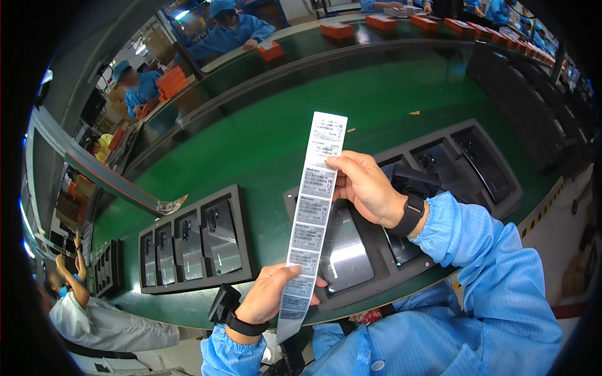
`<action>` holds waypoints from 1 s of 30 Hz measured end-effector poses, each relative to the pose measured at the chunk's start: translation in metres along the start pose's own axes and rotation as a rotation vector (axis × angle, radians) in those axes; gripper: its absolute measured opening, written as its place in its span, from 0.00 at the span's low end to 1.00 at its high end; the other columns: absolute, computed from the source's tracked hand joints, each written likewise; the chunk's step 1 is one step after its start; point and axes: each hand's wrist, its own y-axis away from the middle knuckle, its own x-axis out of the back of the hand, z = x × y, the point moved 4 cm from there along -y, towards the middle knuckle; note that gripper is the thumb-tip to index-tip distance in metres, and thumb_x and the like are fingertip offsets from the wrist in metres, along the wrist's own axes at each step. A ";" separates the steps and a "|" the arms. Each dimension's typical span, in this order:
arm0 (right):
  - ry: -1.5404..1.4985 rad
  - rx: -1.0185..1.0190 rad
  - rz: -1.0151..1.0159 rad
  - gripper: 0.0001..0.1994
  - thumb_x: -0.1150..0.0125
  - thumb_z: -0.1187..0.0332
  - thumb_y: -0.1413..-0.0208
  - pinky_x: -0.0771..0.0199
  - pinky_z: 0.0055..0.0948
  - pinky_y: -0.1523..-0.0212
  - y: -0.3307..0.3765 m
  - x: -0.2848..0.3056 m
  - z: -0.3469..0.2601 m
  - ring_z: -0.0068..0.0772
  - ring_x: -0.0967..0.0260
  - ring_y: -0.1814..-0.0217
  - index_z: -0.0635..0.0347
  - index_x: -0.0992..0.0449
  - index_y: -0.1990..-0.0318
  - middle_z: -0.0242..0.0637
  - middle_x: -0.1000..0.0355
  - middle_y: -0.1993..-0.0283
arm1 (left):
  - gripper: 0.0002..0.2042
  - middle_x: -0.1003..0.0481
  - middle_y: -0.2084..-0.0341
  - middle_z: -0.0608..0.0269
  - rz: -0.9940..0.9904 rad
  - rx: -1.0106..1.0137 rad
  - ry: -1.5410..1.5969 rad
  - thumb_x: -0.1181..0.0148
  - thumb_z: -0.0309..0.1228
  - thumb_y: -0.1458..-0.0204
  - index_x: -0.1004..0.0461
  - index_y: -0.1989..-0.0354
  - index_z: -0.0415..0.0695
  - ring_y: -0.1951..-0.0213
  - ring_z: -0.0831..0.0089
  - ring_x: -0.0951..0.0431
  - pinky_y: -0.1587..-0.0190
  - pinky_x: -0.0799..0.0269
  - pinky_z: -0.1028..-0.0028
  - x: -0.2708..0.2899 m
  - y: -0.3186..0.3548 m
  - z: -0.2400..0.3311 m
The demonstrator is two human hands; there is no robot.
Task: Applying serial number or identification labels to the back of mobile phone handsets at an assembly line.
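A long strip of printed labels (308,210) stretches between my hands, tilted slightly, its upper end pale and its lower part greyer. My right hand (364,185) pinches the strip's upper part between thumb and fingers. Lower down, my left hand (273,291) grips the strip, thumb on its face and fingers behind. Under the strip and my right hand lies a dark foam tray (392,282) with several phones in its slots. One glossy phone (345,250) shows just right of the strip; my right hand and wrist partly cover others.
A second foam tray (248,250) with several phones lies to the left on the green table (251,156). Another tray (108,266) stands farther left. Black trays (514,94) are stacked at the far right. Orange boxes (337,30) line the back, near co-workers in blue.
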 end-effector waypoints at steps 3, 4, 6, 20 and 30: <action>0.005 -0.006 0.018 0.12 0.54 0.63 0.42 0.29 0.22 0.68 0.000 0.002 0.001 0.21 0.30 0.66 0.61 0.27 0.64 0.33 0.27 0.66 | 0.19 0.26 0.67 0.41 0.003 -0.002 -0.040 0.63 0.31 0.45 0.37 0.53 0.28 0.73 0.60 0.23 0.67 0.24 0.66 0.001 -0.001 -0.001; -0.001 -0.011 0.020 0.12 0.54 0.64 0.42 0.29 0.22 0.68 0.000 0.002 0.001 0.21 0.30 0.66 0.61 0.27 0.64 0.33 0.27 0.66 | 0.19 0.26 0.67 0.41 0.004 -0.008 -0.041 0.63 0.31 0.45 0.37 0.53 0.27 0.73 0.60 0.23 0.67 0.24 0.66 0.001 0.000 -0.001; -0.009 -0.017 0.024 0.12 0.54 0.64 0.42 0.29 0.22 0.67 0.000 0.002 0.001 0.21 0.30 0.66 0.61 0.27 0.64 0.33 0.27 0.66 | 0.19 0.26 0.67 0.41 0.005 -0.011 -0.040 0.63 0.31 0.46 0.37 0.53 0.27 0.73 0.60 0.23 0.67 0.24 0.66 0.001 0.000 -0.001; -0.068 -0.045 0.079 0.11 0.53 0.65 0.44 0.30 0.24 0.67 -0.002 0.008 0.013 0.25 0.30 0.65 0.63 0.28 0.63 0.35 0.27 0.66 | 0.20 0.25 0.67 0.45 0.021 0.015 -0.037 0.61 0.32 0.47 0.35 0.54 0.27 0.73 0.62 0.23 0.66 0.26 0.69 0.004 0.002 -0.004; 0.006 -0.095 0.096 0.10 0.52 0.66 0.44 0.32 0.23 0.69 0.002 0.010 0.024 0.23 0.31 0.65 0.64 0.29 0.62 0.34 0.29 0.66 | 0.18 0.25 0.69 0.48 0.012 0.049 0.012 0.59 0.31 0.47 0.32 0.57 0.27 0.74 0.65 0.23 0.69 0.27 0.72 0.014 0.010 -0.010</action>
